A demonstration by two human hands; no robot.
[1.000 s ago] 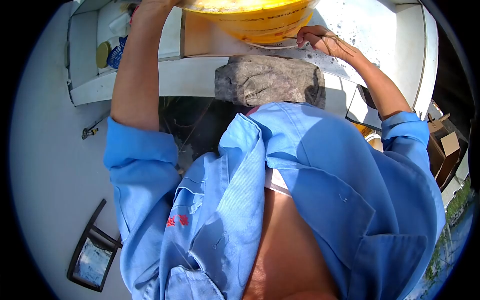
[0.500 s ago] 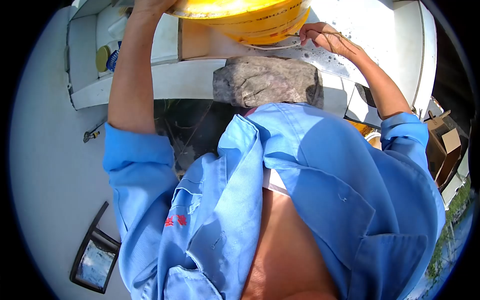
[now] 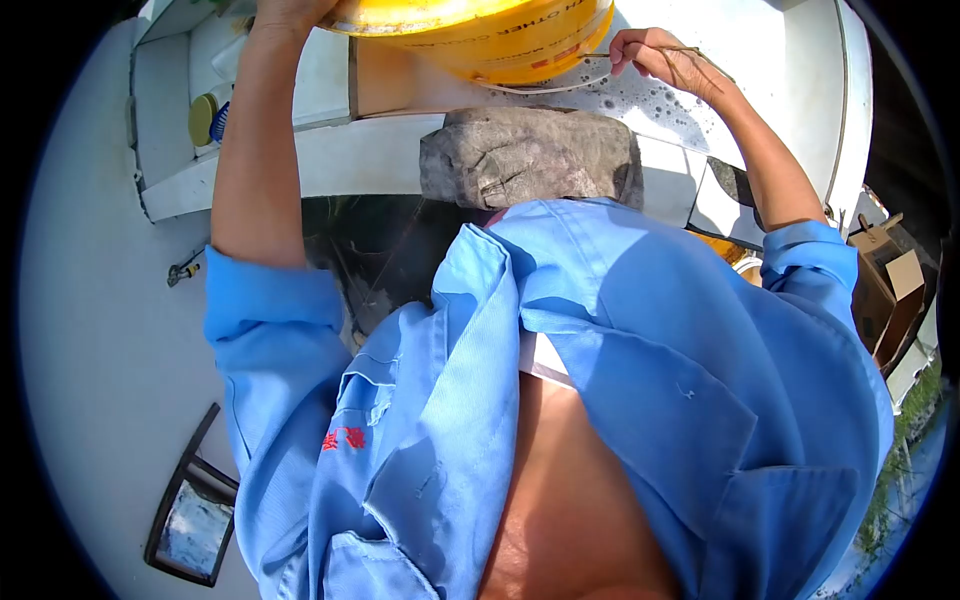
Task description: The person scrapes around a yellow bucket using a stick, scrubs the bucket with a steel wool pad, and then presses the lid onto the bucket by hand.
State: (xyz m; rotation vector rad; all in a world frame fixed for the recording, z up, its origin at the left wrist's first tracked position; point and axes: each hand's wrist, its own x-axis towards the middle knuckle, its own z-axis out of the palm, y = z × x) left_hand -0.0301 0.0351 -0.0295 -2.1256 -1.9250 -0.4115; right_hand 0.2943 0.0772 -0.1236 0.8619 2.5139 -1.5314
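A yellow bucket [image 3: 520, 48] with dark lettering is at the top of the view, over a pale basin. My left hand [image 3: 290, 12] is at the bucket's left rim, partly cut off by the frame, its fingers hidden. To the right of the bucket, my right hand [image 3: 650, 58] is closed on a thin brown stick, whose long end passes back over the hand and wrist. The bucket's pale wire handle [image 3: 560, 90] hangs low along its side and reaches close to my right fingertips.
A crumpled grey cloth [image 3: 530, 158] lies over the basin's front edge [image 3: 370, 160]. At the left are a round yellowish lid [image 3: 203, 120] and a blue item [image 3: 219, 122]. An open cardboard box [image 3: 888, 290] stands at the right. A framed glass pane [image 3: 195, 520] is at lower left.
The bucket and my left hand have shifted slightly left and up in view. My right hand has moved a little up and right, still closed on the stick.
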